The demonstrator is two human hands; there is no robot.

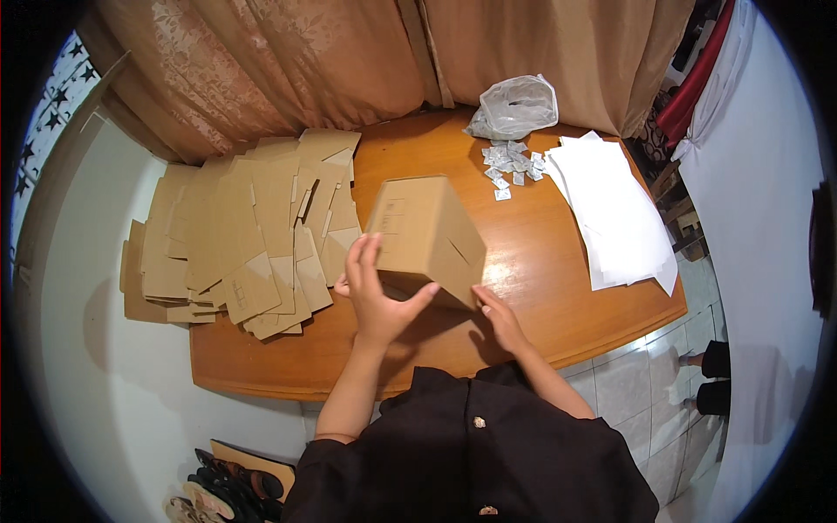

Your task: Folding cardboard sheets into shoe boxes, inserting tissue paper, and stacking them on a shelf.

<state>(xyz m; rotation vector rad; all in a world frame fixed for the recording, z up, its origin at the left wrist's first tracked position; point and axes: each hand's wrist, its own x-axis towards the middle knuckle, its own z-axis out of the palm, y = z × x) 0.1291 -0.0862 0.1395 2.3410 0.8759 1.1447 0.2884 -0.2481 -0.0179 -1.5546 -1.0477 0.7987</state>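
A brown cardboard box (410, 228), folded into shape, is held tilted over the middle of the wooden table (540, 322). My left hand (380, 301) grips its near left side, thumb stretched along the near edge and fingers up the left face. At the lower right corner, my right hand (501, 319) holds the box with its fingertips. A slit or tab line crosses the box's right face, and small print marks its upper face. The underside is mostly hidden from view.
Flattened cardboard boxes (228, 222) lie in an overlapping pile at left. Small sachets (510, 161) are scattered before a clear plastic bag (520, 105) at the back. White paper sheets (615, 209) are stacked at right. Brown curtains (288, 61) hang behind; shoes (235, 479) sit on the floor.
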